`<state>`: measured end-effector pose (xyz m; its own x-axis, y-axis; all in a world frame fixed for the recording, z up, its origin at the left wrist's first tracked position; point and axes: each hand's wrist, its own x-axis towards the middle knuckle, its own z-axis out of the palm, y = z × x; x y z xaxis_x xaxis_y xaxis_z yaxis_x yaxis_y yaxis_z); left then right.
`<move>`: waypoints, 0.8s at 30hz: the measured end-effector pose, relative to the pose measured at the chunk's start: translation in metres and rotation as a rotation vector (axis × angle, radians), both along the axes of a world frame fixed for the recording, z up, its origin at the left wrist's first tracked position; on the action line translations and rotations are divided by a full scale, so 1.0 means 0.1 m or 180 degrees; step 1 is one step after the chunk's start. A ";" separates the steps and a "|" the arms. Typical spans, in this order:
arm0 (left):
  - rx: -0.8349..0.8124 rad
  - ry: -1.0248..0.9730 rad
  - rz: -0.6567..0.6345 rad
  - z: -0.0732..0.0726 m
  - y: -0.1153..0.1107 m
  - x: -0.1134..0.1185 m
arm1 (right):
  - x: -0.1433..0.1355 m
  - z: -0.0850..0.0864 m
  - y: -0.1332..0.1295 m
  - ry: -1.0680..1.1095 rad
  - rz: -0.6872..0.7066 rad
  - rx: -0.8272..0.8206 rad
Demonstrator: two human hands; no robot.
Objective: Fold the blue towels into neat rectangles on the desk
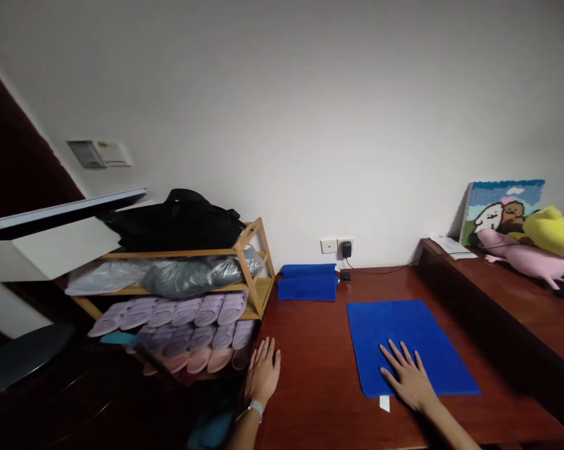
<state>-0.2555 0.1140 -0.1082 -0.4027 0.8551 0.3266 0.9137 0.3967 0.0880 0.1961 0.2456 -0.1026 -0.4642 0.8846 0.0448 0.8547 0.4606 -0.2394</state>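
Observation:
A blue cloth [389,325] lies spread out on the reddish-brown table [310,375], with a small white tag showing at its near edge. My right hand [410,381] rests on the cloth's near part, palm down and fingers spread. At the table's left edge, my left hand [263,372] lies with its fingers stretched out and nothing in it. Farther back, against the wall, are folded blue cloths [307,284]; how many layers they have I cannot tell.
A wooden rack [258,275] with a black bag [183,222] and rows of slippers [211,309] stands left of the table. A plugged-in charger [346,249] trails a cable along the back. Plush toys [528,256] and a picture [501,209] occupy the raised surface at right.

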 end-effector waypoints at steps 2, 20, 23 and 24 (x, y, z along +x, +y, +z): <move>-0.0001 0.0004 0.0000 -0.02 0.00 -0.02 | -0.03 -0.03 0.04 -0.0013 -0.0042 -0.0017; 0.0076 -0.0146 -0.0100 -0.14 -0.02 -0.16 | -0.16 0.02 2.06 -0.0331 -0.0164 -0.0057; 0.0072 -0.0126 -0.0094 -0.14 -0.03 -0.16 | -0.11 -0.01 2.22 -0.0386 -0.0187 -0.0100; 0.0072 -0.0120 -0.0090 -0.14 -0.04 -0.15 | -0.08 -0.01 2.27 -0.0401 -0.0201 -0.0132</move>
<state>-0.2706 0.1104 -0.1221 -0.3910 0.8588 0.3310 0.9203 0.3685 0.1312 0.1878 0.4725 -0.1033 -0.4072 0.9121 -0.0474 0.9061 0.3970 -0.1461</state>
